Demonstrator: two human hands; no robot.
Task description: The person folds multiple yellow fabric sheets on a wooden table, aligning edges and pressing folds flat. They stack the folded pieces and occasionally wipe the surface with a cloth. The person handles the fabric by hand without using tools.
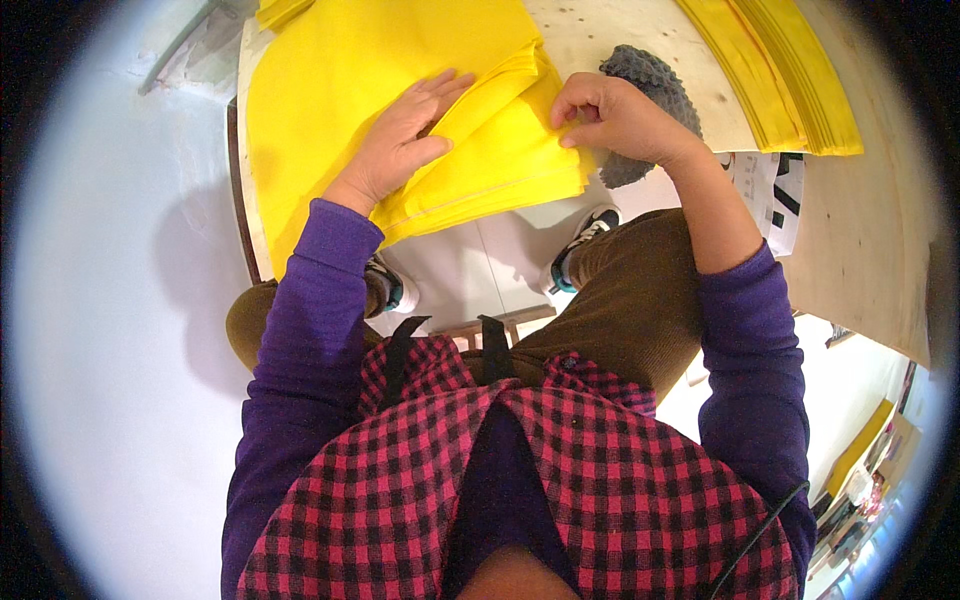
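Note:
Yellow cloth [350,60] lies in several layers on a pale wooden table [585,30], and its near edge hangs over the table's edge above my lap. A folded-over part [500,150] forms a raised flap between my hands. My left hand [405,135] rests on the cloth with fingers stretched out and thumb apart, its fingertips beside the flap. At the cloth's right edge, my right hand [615,115] is closed in a pinch on the yellow fabric. How many layers it grips is hidden.
A dark grey knobbly cloth [650,75] lies behind my right hand. Farther right is a stack of folded yellow cloth [780,70], with a white bag [785,200] bearing black print below it. A white wall [120,330] runs along the left.

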